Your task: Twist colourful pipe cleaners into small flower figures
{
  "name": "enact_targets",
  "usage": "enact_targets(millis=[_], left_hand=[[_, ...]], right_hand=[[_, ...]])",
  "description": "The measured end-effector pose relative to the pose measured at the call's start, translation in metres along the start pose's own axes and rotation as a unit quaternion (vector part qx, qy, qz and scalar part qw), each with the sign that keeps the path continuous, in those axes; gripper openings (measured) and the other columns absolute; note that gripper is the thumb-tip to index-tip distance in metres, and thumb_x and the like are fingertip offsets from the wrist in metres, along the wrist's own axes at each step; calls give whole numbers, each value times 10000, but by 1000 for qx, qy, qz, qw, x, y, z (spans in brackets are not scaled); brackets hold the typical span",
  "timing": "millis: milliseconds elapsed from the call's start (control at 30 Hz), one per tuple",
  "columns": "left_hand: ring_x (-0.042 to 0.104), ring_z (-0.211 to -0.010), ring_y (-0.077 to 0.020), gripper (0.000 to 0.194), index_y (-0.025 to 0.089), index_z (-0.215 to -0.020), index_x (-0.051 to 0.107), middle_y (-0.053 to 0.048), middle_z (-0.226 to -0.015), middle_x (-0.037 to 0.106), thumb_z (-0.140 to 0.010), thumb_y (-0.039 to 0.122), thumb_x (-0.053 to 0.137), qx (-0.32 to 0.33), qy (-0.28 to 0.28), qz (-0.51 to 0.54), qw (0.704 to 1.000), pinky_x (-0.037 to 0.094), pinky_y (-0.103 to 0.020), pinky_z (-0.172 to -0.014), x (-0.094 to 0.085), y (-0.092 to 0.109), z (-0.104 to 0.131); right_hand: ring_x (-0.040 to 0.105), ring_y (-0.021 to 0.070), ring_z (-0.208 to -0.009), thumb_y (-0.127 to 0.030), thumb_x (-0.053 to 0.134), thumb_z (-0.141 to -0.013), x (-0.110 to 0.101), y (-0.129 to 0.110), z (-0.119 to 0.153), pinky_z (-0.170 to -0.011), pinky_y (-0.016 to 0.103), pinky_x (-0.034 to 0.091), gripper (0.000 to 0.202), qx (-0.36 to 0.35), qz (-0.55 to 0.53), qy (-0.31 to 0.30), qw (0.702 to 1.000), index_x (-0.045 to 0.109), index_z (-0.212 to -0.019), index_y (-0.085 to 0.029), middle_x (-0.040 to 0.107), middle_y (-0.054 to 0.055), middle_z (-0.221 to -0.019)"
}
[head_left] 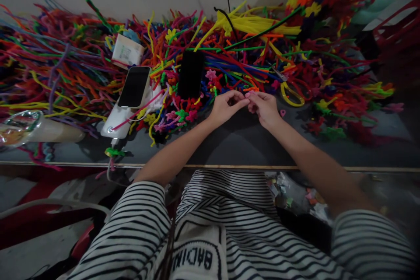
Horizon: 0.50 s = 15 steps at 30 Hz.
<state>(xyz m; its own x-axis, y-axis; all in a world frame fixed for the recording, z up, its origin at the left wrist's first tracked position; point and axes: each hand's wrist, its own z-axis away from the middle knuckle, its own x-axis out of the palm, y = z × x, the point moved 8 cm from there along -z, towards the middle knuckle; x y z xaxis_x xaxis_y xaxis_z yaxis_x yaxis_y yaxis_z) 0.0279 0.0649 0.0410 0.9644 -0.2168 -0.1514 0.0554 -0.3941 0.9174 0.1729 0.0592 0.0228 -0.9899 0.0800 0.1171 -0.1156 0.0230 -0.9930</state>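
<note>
My left hand (226,108) and my right hand (266,109) meet above the front part of the dark table, both with fingers closed in a pinch. Between the fingertips shows a bit of pink pipe cleaner (248,94), mostly hidden by the fingers. By my right wrist lies a small pink loop (282,113). Scissors with yellow handles (292,95) rest just beyond my right hand. Past my left hand, a dark phone (191,73) lies on the pile of colourful pipe cleaners (226,68).
A second phone (134,86) sits by a white power bank (115,123) with a cable. A white box (127,51) stands behind. At the left, a plastic cup (42,129) lies near the table edge (243,167). Pipe-cleaner flowers (180,116) and yellow stems (259,24) surround the work area.
</note>
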Motion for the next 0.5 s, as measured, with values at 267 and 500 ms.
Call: enact_targets(millis=[267, 500], left_hand=[[650, -749, -125, 236, 184, -899, 742, -34, -832, 746, -885, 412, 684, 15, 57, -91, 994, 459, -245, -652, -9, 0, 2], [663, -752, -130, 165, 187, -878, 742, -27, -825, 754, -900, 335, 671, 24, 48, -151, 987, 483, -253, -685, -21, -7, -6]], right_hand=[[539, 71, -457, -579, 848, -649, 7, 4, -5, -378, 190, 391, 417, -20, -5, -36, 999, 759, -829, -215, 637, -29, -610], [604, 98, -526, -598, 802, -722, 12, 2, -12, -407, 204, 440, 499, -95, 73, -73, 990, 735, -1062, -240, 720, 3, -770]])
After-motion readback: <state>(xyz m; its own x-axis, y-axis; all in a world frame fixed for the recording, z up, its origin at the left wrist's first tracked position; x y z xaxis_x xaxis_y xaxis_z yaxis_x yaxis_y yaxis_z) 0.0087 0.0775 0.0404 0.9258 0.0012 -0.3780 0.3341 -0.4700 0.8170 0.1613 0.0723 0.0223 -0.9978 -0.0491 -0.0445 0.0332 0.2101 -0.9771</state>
